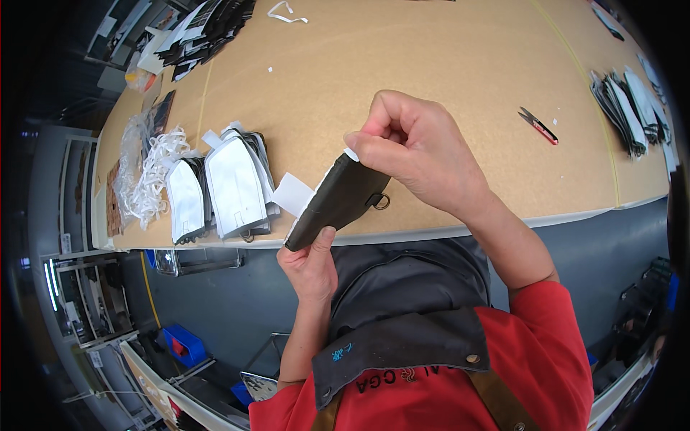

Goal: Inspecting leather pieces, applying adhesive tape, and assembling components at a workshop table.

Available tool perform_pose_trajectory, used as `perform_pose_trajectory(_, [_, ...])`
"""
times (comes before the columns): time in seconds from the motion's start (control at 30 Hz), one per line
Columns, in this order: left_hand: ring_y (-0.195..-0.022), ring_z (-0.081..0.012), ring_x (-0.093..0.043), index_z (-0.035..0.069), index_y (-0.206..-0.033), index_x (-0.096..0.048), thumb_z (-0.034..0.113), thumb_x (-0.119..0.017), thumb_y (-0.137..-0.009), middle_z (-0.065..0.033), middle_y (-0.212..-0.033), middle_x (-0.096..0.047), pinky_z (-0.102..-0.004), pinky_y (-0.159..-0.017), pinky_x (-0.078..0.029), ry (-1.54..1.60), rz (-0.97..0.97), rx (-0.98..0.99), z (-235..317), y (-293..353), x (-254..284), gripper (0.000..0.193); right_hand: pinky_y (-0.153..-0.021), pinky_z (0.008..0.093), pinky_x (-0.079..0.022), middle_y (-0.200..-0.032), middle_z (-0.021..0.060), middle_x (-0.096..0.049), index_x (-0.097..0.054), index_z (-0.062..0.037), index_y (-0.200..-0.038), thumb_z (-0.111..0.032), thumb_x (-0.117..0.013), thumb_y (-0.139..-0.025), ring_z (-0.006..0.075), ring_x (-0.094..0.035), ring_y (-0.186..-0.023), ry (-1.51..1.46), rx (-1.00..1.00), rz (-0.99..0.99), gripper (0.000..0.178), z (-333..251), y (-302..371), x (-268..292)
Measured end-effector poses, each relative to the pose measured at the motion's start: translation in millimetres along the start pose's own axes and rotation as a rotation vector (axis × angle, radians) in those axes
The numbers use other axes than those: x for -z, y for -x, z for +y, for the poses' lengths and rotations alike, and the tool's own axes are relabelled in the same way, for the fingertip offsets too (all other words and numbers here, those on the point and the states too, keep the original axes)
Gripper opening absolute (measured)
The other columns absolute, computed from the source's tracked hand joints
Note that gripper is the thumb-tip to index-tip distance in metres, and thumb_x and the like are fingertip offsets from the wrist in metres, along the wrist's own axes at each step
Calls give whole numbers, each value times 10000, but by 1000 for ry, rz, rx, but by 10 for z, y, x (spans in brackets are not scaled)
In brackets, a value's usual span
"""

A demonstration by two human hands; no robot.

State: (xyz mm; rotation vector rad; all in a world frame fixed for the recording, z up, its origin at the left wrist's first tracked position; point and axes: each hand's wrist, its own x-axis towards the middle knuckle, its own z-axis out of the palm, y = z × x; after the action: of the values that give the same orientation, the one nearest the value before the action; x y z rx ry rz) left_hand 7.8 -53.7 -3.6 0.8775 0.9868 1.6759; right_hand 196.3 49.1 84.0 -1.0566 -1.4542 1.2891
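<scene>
A dark flat sewn fabric piece (334, 197) with a white edge is held tilted over the table's near edge. A small metal ring sits on its right side, and a white tab (293, 194) sticks out on its left. My left hand (313, 269) grips its lower end, thumb on top. My right hand (424, 151) is closed in a pinch at its upper end, where a bit of white material shows beneath the thumb. Left of the piece stand stacks of similar pieces with white faces (236, 183).
Tangled white strips (159, 172) and clear plastic lie at the table's left. Small red-handled scissors (539, 126) rest on the brown tabletop (445, 57) at right. More stacked pieces (622, 108) lie far right, and a dark pile (205, 32) sits at the far left.
</scene>
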Motion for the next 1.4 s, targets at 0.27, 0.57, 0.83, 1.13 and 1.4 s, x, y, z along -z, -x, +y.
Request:
perform_pose_trajectory(0.27, [-1061,-187,-622,-61,-1169,-640,-92,-679,-839,-134,-1154,-671,-329,-969,-453,-17,4,-8,-1,-4,-9,333,-566,278,-477,-661,62,-623,-603,12,-763,-180,-678,-786,111,-582,-616,3,-32,-37,208,-17,55,23])
perform_pose_trajectory(0.57, [-1163,-221,-591,-32,-1212,-607,-76,-611,-889,-146,-1239,-634,-390,-1079,-400,-43,-66,-16,-18,-16,64,327,-564,242,-472,-670,34,-622,-585,1,-780,-133,-692,-828,69,-558,-606,-126,38,48,178,101,90,-43])
perform_pose_trajectory(0.83, [-1082,-196,-618,-61,-1180,-630,-93,-670,-846,-144,-1179,-662,-341,-981,-453,-12,-8,-8,-12,-25,15,338,-555,235,-471,-654,29,-625,-578,-3,-774,-145,-704,-835,62,-571,-601,-114,74,63,199,141,94,-93])
perform_pose_trajectory(1.13, [-1095,-192,-609,-63,-1193,-621,-97,-656,-853,-142,-1193,-653,-335,-984,-448,-9,-17,-10,-8,-37,-2,343,-532,235,-466,-640,34,-626,-571,-7,-765,-127,-707,-829,63,-573,-570,-89,133,104,192,155,106,-105])
perform_pose_trajectory(1.4, [-1159,-208,-590,-21,-1216,-606,-74,-604,-895,-135,-1238,-633,-384,-1069,-406,-52,-58,-6,-8,-39,34,326,-524,232,-455,-645,29,-626,-572,-8,-771,-117,-709,-831,58,-562,-569,-82,102,87,186,147,115,-117])
